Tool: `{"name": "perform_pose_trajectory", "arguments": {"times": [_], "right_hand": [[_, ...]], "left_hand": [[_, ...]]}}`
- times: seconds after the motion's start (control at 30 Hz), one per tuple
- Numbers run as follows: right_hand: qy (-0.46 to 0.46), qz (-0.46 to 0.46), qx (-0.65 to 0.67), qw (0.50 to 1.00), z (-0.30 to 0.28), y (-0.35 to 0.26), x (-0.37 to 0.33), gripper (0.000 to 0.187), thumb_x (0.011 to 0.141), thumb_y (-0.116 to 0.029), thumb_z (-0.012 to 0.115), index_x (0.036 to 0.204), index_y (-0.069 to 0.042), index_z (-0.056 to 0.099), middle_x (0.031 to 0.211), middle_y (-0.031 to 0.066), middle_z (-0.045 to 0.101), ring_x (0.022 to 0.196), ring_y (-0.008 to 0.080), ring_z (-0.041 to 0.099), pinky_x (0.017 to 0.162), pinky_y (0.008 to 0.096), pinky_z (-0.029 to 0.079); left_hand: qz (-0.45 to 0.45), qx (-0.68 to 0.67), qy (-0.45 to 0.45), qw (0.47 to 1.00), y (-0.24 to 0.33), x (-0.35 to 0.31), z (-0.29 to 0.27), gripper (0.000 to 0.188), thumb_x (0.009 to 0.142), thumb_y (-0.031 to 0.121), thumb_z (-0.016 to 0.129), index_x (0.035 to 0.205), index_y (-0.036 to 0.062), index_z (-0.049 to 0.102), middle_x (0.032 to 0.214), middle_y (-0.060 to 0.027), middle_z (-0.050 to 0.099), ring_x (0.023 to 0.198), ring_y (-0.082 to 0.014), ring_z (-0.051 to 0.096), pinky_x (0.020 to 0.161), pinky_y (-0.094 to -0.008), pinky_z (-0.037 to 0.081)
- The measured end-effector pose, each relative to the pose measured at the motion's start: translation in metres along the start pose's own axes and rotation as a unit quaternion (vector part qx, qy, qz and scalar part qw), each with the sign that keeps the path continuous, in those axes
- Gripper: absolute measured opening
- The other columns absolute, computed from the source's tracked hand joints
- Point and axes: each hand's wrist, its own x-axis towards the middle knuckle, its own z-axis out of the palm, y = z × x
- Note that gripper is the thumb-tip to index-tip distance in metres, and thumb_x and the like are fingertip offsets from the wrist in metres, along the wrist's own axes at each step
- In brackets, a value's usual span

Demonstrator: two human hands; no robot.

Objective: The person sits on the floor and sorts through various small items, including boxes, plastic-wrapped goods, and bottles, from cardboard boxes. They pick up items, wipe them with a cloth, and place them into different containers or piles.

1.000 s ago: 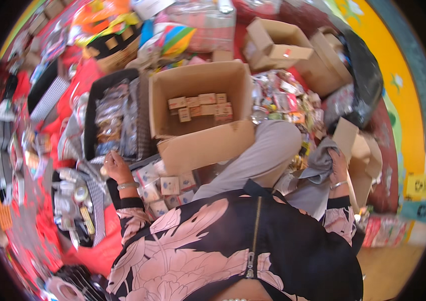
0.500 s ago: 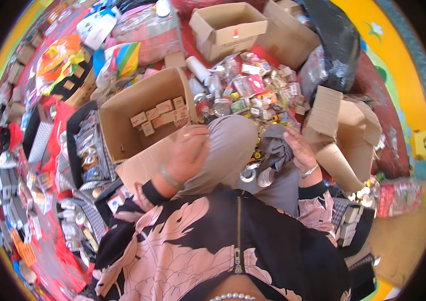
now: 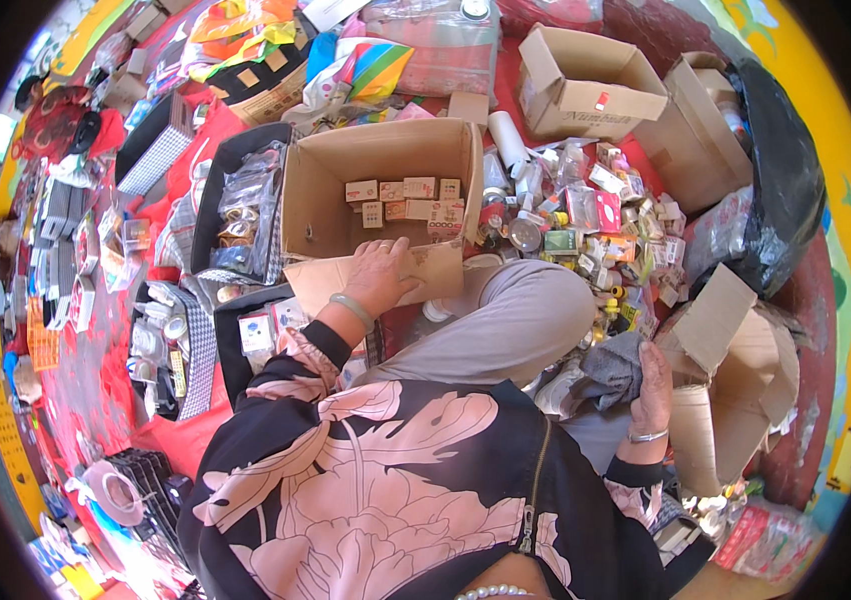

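My left hand (image 3: 375,278) lies with fingers stretched out on the near flap (image 3: 320,283) of a large open cardboard box (image 3: 385,145). Inside that box, several small printed cartons (image 3: 420,188) stand in a group against the far right part. On the right, above my leg, my right hand (image 3: 653,392) has its fingers closed at the edge of a crumpled dark grey cloth (image 3: 609,372). Part of its fingers is hidden behind the cloth. Beyond my grey-trousered knee (image 3: 545,300) spreads a heap of small cartons and bottles (image 3: 595,225).
At the far right stand an empty-looking cardboard box (image 3: 585,120) and a black plastic bag (image 3: 780,170). Another opened carton (image 3: 735,390) sits beside my right hand. Black checked bins (image 3: 240,215) filled with packets line the left side. A white roll (image 3: 508,140) leans by the heap.
The view has swung left. My left hand has gone from curled in the air by my knee to flat on the box flap. My right hand keeps the grey cloth, now lower by the opened carton.
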Motion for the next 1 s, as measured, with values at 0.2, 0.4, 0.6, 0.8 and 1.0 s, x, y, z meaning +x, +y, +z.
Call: {"name": "perform_pose_trajectory", "arguments": {"times": [0.2, 0.4, 0.6, 0.8, 1.0], "right_hand": [[-0.027, 0.007, -0.018, 0.999, 0.013, -0.007, -0.003, 0.021, 0.084, -0.018, 0.063, 0.097, -0.002, 0.062, 0.091, 0.0006, 0.061, 0.084, 0.0084, 0.055, 0.079, 0.0216, 0.041], [-0.014, 0.019, -0.002, 1.0, 0.025, -0.004, 0.002, 0.019, 0.084, -0.018, 0.062, 0.095, -0.002, 0.062, 0.089, -0.0006, 0.061, 0.083, 0.0072, 0.055, 0.079, 0.0208, 0.041], [-0.015, 0.006, -0.048, 0.999, 0.044, -0.001, 0.012, 0.018, 0.084, -0.019, 0.063, 0.094, -0.004, 0.062, 0.088, -0.0013, 0.061, 0.083, 0.0068, 0.055, 0.078, 0.0205, 0.041], [0.004, 0.028, -0.047, 0.998, 0.061, -0.001, 0.024, 0.018, 0.084, -0.019, 0.062, 0.094, -0.004, 0.062, 0.088, -0.0018, 0.061, 0.083, 0.0065, 0.054, 0.079, 0.0207, 0.041], [0.015, 0.053, -0.06, 0.997, 0.059, 0.005, 0.035, 0.019, 0.085, -0.018, 0.062, 0.096, -0.003, 0.062, 0.089, -0.0009, 0.061, 0.084, 0.0069, 0.054, 0.08, 0.0212, 0.041]], "left_hand": [[0.011, 0.026, 0.108, 0.994, -0.005, 0.01, 0.029, 0.038, 0.067, 0.034, 0.069, 0.088, 0.0068, 0.054, 0.087, -0.0091, 0.058, 0.088, -0.0264, 0.054, 0.078, -0.0387, 0.039], [-0.003, -0.011, 0.183, 0.983, 0.023, 0.043, 0.036, 0.028, 0.066, 0.029, 0.068, 0.079, 0.01, 0.052, 0.077, -0.0061, 0.056, 0.076, -0.0227, 0.054, 0.066, -0.0358, 0.04], [-0.01, -0.089, 0.093, 0.992, 0.03, 0.02, 0.028, 0.022, 0.074, 0.02, 0.062, 0.09, 0.0063, 0.054, 0.084, -0.0101, 0.057, 0.083, -0.0273, 0.054, 0.071, -0.0376, 0.042], [0.067, -0.232, -0.083, 0.967, -0.015, 0.033, 0.011, 0.03, 0.08, 0.013, 0.053, 0.108, 0.0022, 0.053, 0.096, -0.0171, 0.059, 0.091, -0.0331, 0.056, 0.08, -0.0405, 0.044], [-0.002, -0.23, -0.228, 0.946, -0.062, 0.147, -0.011, 0.038, 0.081, 0.023, 0.058, 0.112, 0.0017, 0.054, 0.098, -0.0228, 0.06, 0.09, -0.0333, 0.059, 0.078, -0.0412, 0.048]]}}
